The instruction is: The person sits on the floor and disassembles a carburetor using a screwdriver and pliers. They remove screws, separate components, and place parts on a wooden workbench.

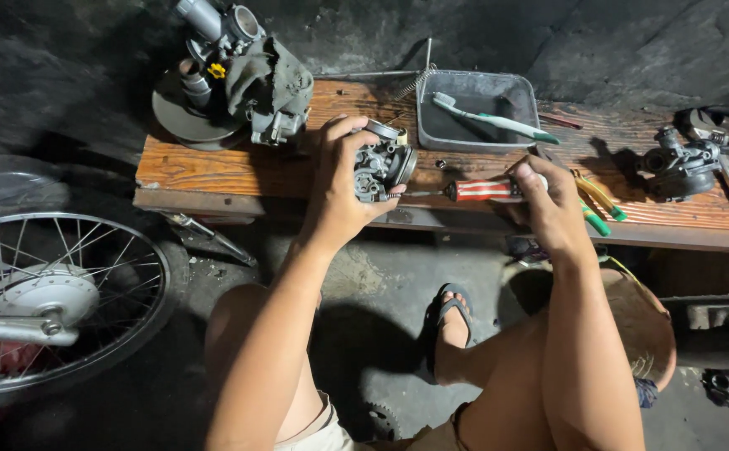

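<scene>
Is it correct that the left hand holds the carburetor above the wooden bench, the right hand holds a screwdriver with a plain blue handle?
Not quite. In the head view the screwdriver in the right hand has a red-and-white striped handle, not blue. The left hand does hold the carburetor above the wooden bench.

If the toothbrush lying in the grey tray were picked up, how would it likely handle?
The toothbrush looks like thin plastic, so it is probably light and slightly flexible. It lies slanted across the grey tray, propped on the rim, so a nudge may slide or roll it.

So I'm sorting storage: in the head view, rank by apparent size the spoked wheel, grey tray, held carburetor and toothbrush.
1. Spoked wheel, though nearer the camera
2. Grey tray
3. Carburetor in the left hand
4. Toothbrush, lying in the tray
</scene>
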